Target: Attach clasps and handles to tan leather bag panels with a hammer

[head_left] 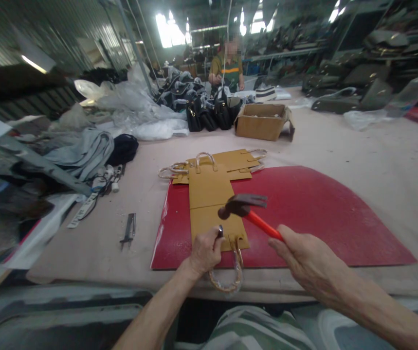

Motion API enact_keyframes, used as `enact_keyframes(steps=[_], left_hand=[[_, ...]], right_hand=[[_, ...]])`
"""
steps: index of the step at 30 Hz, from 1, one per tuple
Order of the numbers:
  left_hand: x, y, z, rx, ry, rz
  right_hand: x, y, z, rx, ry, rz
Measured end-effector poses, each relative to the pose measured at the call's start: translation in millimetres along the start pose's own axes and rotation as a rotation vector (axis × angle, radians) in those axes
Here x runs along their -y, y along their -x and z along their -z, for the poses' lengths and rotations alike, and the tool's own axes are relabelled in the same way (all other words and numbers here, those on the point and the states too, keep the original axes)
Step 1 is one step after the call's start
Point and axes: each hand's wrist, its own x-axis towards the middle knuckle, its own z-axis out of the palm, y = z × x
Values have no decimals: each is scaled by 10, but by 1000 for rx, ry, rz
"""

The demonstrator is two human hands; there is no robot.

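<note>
My right hand [301, 250] grips a claw hammer [263, 224] by its red handle, the dark head raised over the tan panel. In my closed left hand [206, 250] a short metal punch [220, 231] stands upright, its top showing above the fist. Beneath that hand lies the tan bag panel [209, 187], which has a plastic-wrapped handle [227, 288] at the near end and another handle [206, 159] at the far end. The punch's lower tip is hidden by my fingers. A red board [303, 214] lies under the panel.
More tan panels with wrapped handles [238, 159] lie beyond. To the left is a pronged metal tool [128, 231]. Farther back are a cardboard box [262, 124], black bags [207, 116] and plastic wrapping [136, 109]. A person [230, 68] is behind the table.
</note>
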Motion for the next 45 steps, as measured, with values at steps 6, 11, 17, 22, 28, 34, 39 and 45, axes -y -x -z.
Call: enact_keyframes(steps=[6,11,17,22,28,34,39,45], left_hand=[[-35,-34,65,33,63,38],[-50,-60,131,97,128,65],[-50,-59,120,-18,293,246],[-16,-45,179,-79,430,311],[144,-14,306,-237,631,533],[98,45,335,-90,396,418],[80,55,333,-45,327,339],[76,53,314,-49,302,309]], right_hand=[[-52,-469,-518,159,-208,-311],[-116,-653,-1049,191,-116,-409],[-124,-661,-1106,217,-50,-461],[-102,-653,-1109,229,-24,-482],[-110,-657,-1105,254,-7,-483],[-80,-685,-1066,279,4,-494],[-72,-696,-1051,295,16,-496],[-93,-685,-1081,293,27,-484]])
